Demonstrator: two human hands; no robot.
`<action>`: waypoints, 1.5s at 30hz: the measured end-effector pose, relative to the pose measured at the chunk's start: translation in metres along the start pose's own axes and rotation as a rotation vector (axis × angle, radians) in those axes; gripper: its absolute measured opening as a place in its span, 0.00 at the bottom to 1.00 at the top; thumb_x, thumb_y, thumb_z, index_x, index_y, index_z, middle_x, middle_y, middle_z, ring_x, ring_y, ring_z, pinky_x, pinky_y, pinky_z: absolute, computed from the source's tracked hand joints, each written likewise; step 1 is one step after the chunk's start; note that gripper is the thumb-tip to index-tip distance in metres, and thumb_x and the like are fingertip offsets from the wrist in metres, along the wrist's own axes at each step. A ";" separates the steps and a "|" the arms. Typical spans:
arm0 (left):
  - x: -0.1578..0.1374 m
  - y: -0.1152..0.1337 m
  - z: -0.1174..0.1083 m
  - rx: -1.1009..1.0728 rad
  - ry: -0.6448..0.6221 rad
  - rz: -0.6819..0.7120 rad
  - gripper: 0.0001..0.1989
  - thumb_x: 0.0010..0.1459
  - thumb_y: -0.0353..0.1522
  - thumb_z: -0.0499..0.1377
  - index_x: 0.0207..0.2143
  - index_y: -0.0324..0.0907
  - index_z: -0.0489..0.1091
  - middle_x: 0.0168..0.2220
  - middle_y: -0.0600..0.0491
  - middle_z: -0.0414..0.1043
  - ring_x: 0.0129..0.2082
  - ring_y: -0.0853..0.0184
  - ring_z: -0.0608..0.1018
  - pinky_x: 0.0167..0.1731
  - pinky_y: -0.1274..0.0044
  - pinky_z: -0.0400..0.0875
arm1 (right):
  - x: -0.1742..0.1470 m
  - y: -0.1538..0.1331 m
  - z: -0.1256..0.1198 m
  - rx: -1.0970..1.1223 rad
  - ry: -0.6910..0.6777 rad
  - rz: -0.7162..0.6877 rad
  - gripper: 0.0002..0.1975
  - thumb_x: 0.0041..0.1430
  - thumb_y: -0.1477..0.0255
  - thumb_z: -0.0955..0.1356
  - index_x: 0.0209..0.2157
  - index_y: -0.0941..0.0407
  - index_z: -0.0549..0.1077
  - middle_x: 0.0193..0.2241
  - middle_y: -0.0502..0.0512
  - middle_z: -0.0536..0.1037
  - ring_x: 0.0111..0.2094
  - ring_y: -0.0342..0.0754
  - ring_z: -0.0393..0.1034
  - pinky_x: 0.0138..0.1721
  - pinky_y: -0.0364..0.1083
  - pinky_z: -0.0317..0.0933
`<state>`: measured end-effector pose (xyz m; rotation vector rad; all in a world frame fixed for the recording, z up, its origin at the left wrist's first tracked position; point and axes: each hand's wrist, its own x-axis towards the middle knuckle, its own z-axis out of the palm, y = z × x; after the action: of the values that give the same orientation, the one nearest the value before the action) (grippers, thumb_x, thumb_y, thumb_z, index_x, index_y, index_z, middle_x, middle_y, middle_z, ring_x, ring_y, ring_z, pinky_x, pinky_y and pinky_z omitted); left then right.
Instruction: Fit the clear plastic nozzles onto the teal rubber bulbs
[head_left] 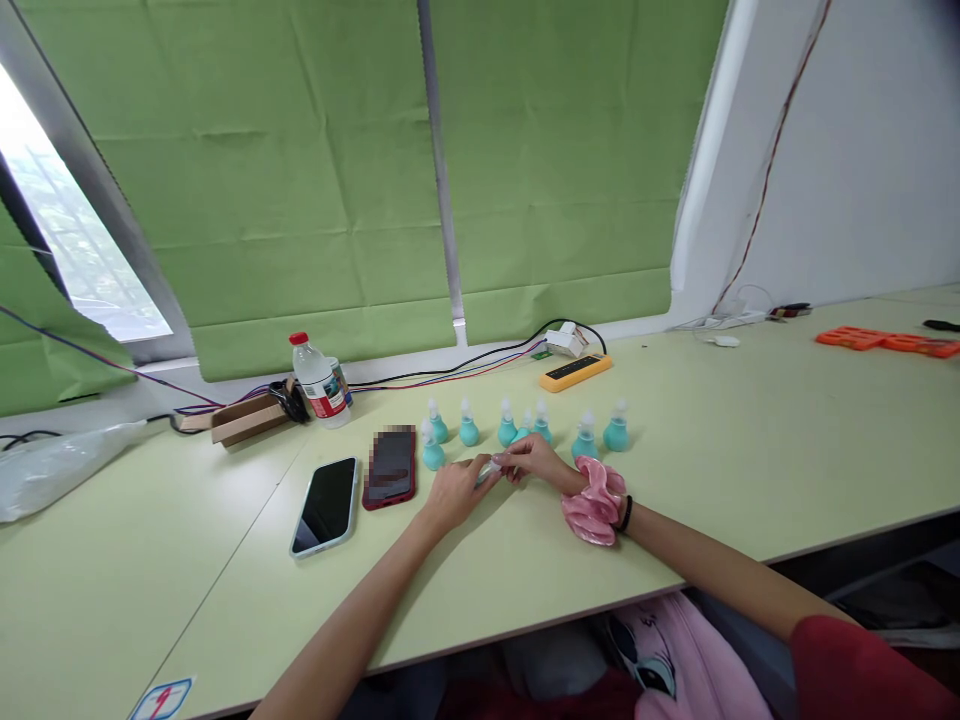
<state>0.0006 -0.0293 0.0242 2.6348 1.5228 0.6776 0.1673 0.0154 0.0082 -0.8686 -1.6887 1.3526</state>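
My left hand [456,492] is closed around a small pale, translucent bottle-like piece [486,474], mostly hidden by the fingers. The fingers of my right hand [534,460] pinch its whitish end, so both hands meet just above the table. Several small round turquoise bottles with clear pointed caps stand right behind the hands, among them one bottle [433,455] near my left hand and another bottle [585,445] behind my right wrist. A further bottle [616,432] stands at the right end of the group. A pink scrunchie [594,502] and a black band circle my right wrist.
Two phones, one pale-edged [325,508] and one red-cased [390,468], lie left of my hands. Farther back are a red-capped water bottle [321,382], an open cardboard box [251,420], cables and a yellow-orange device [576,373]. Orange plastic parts [885,340] lie far right.
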 end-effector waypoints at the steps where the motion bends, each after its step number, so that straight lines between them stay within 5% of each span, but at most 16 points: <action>1: 0.000 0.000 0.000 0.002 0.003 -0.002 0.19 0.54 0.43 0.43 0.40 0.42 0.64 0.22 0.50 0.68 0.23 0.65 0.70 0.22 0.81 0.53 | 0.000 0.000 0.000 -0.013 0.004 0.001 0.19 0.35 0.58 0.68 0.19 0.63 0.72 0.15 0.52 0.69 0.16 0.39 0.62 0.18 0.39 0.59; 15: 0.001 -0.004 0.011 -0.107 0.089 -0.011 0.17 0.51 0.42 0.48 0.38 0.41 0.65 0.19 0.51 0.66 0.19 0.67 0.68 0.22 0.80 0.54 | 0.000 0.000 0.000 -0.169 -0.029 -0.008 0.21 0.42 0.56 0.65 0.14 0.62 0.67 0.08 0.44 0.58 0.10 0.34 0.48 0.11 0.38 0.42; 29: 0.001 0.000 0.000 0.039 0.018 -0.002 0.17 0.55 0.42 0.42 0.36 0.42 0.64 0.18 0.53 0.65 0.19 0.68 0.68 0.20 0.81 0.49 | -0.004 -0.005 0.008 -0.146 -0.065 -0.107 0.17 0.49 0.59 0.61 0.18 0.59 0.62 0.10 0.44 0.58 0.12 0.34 0.50 0.13 0.37 0.43; 38: 0.000 -0.001 0.002 0.142 0.017 0.012 0.21 0.54 0.44 0.41 0.25 0.39 0.64 0.17 0.50 0.66 0.18 0.66 0.68 0.18 0.79 0.48 | -0.002 -0.003 0.007 -0.139 -0.104 -0.065 0.19 0.48 0.57 0.62 0.17 0.59 0.59 0.11 0.42 0.52 0.12 0.34 0.44 0.13 0.37 0.39; 45: -0.001 0.003 0.003 0.240 0.016 0.037 0.20 0.56 0.43 0.39 0.36 0.39 0.62 0.18 0.52 0.67 0.20 0.67 0.70 0.18 0.80 0.50 | -0.002 -0.005 0.004 -0.132 -0.184 0.003 0.20 0.50 0.55 0.59 0.18 0.58 0.57 0.11 0.42 0.51 0.12 0.34 0.42 0.12 0.38 0.36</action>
<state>0.0035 -0.0308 0.0217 2.8414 1.6601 0.5498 0.1647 0.0106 0.0119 -0.8420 -1.9362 1.3701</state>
